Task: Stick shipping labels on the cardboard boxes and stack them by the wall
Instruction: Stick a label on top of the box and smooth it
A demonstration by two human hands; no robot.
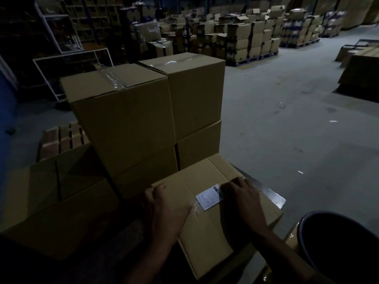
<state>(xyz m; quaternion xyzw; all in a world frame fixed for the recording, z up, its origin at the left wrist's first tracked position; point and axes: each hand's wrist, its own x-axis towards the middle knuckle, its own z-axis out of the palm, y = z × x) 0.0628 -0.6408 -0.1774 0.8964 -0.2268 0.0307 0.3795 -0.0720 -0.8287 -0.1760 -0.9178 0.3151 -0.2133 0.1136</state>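
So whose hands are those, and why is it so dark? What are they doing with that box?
There is no machine here. A person wears a camera on their head, so this one picture looks forward and down, as their eyes would. It is a dim warehouse.

The left hand holds the left edge of a cardboard box lying in front of them. The right hand presses on a white shipping label lying on top of that box, at the label's right end; the fingers look bent, though it is too dark to be sure.

Behind it stand taller stacked boxes. At the bottom right is a dark round bin. Far away, many more boxes sit on pallets.
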